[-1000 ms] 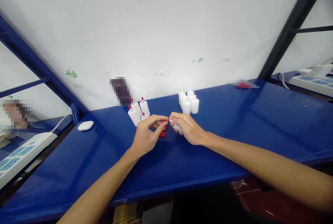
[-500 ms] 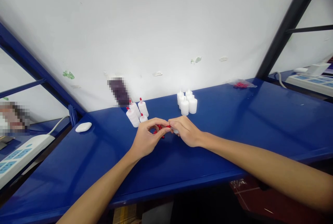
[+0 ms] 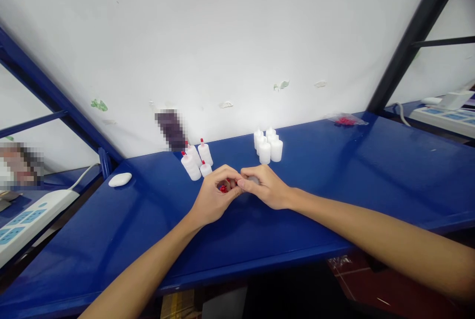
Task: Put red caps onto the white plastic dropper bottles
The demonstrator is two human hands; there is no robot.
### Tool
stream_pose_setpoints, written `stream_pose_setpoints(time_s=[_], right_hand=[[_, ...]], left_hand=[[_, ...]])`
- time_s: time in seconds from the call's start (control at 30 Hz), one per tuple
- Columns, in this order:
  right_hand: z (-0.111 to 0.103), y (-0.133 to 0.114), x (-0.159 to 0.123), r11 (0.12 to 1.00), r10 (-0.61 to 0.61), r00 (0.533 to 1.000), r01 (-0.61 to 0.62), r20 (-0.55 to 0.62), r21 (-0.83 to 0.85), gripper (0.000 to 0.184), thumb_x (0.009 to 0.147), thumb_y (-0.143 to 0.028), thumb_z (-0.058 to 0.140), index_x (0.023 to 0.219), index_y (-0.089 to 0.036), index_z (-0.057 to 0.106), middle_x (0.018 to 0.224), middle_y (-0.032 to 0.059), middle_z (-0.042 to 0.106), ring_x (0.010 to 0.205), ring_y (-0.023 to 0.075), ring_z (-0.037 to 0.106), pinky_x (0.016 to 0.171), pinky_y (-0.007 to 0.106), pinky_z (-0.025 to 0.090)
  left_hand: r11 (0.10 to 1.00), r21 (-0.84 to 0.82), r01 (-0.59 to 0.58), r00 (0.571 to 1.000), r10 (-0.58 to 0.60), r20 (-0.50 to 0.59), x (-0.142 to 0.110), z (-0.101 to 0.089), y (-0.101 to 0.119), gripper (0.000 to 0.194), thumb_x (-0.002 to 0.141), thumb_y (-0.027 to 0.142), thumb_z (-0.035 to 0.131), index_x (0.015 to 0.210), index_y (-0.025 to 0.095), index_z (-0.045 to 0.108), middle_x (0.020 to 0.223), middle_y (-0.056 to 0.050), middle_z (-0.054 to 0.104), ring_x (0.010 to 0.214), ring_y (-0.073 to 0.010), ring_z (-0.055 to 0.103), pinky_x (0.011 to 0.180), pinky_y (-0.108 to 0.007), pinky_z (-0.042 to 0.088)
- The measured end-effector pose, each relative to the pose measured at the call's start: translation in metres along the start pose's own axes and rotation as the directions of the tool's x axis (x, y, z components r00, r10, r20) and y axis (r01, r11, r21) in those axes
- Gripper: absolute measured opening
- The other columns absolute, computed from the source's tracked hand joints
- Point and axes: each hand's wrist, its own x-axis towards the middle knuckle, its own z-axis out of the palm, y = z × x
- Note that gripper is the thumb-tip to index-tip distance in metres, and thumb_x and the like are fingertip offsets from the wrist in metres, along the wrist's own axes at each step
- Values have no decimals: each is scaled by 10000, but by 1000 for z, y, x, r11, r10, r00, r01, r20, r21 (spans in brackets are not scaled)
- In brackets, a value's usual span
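Note:
My right hand (image 3: pixel 267 188) is closed around a small white squeeze bottle (image 3: pixel 254 180), and only a pale bit of it shows between thumb and fingers. Fingertip to fingertip with it, my left hand (image 3: pixel 215 194) pinches at the bottle's tip, where a red cap sits mostly hidden by the fingers. Through the loop of my left thumb and forefinger, loose red caps (image 3: pixel 223 189) show on the blue table (image 3: pixel 297 230). Just beyond my left hand stand several white bottles with red caps (image 3: pixel 190 166).
Several white bottles without red caps (image 3: pixel 264 152) stand upright near the wall. A clear bag of red caps (image 3: pixel 346 120) lies at the back right. On the left are a white rounded case (image 3: pixel 120 179) and, past the table's edge, a power strip (image 3: pixel 35 220).
My right thumb has moved over toward my left fingertips, and the red cap between them is now nearly covered. The view has shifted slightly; the standing bottles stay put.

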Motion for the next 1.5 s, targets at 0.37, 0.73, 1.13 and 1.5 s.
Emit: stream_pose_setpoints(time_s=[0.37, 0.73, 1.13, 1.5], right_hand=[[1, -2, -1, 999, -41, 997, 39, 62, 26, 123, 950, -332, 456, 934, -210, 464, 694, -47, 522, 563, 113, 422, 561, 242, 296], [1, -4, -1, 994, 20, 1000, -19, 8, -107, 228, 997, -421, 374, 1092, -221, 425, 624, -71, 468, 532, 133, 427, 569, 259, 275], [0, 1, 1, 999, 13, 997, -16, -74, -44, 220, 869, -120, 334, 1055, -220, 397, 819, -16, 464, 675, 151, 422, 660, 294, 356], [1, 1, 6, 992, 30, 995, -41, -97, -119, 167, 954, -183, 409, 956, -188, 577, 920, 43, 591, 854, 186, 541, 805, 333, 395]], left_hand=[[998, 58, 3, 1000, -5, 29, -2, -3, 1, 73, 868, 250, 676, 885, 182, 697, 828, -7, 529, 650, -98, 477, 598, -244, 411], [967, 247, -56, 995, 74, -62, 0, -7, 1, 138, 935, 311, 586, 928, 182, 637, 728, 10, 558, 630, -115, 500, 622, -250, 419], [318, 947, 45, 915, 367, -167, 9, -77, -16, 201, 940, 308, 572, 1042, 233, 728, 1240, -135, 545, 1152, -317, 469, 934, -473, 370], [270, 960, 70, 956, 256, -142, 7, -85, -21, 236, 950, 312, 540, 1020, 247, 755, 1374, -146, 483, 1222, -357, 413, 932, -513, 360]])
